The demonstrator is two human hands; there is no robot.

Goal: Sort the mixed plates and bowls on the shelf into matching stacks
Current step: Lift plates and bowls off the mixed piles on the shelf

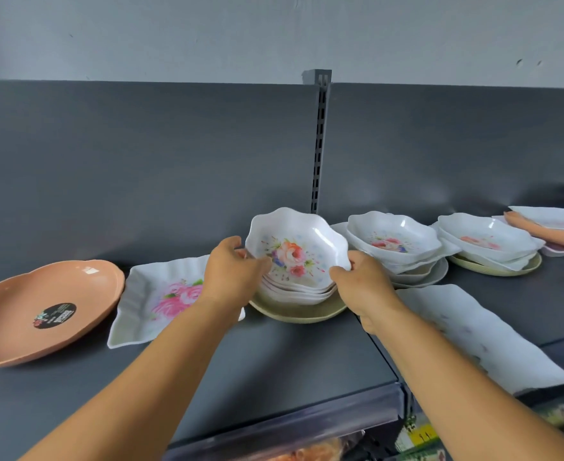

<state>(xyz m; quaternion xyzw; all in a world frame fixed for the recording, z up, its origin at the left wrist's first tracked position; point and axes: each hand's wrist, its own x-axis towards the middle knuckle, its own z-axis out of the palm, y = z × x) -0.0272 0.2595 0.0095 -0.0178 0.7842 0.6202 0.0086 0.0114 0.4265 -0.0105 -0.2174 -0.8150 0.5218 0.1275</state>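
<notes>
Both hands tilt the top floral bowl (296, 252) on its stack at shelf (274, 357) centre.

Left hand (232, 267) clamps the rim at 9 o'clock, right hand (362, 277) at 3; I'd lift straight up, clear of the nested bowls (295, 292) and beige plate (299, 311), towards matching bowls at 3 o'clock.

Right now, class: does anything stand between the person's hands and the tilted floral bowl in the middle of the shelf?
Nothing visible does. The left hand and right hand already grip opposite rims of the tilted floral bowl, which sits atop a stack of matching bowls on a beige plate.
</notes>
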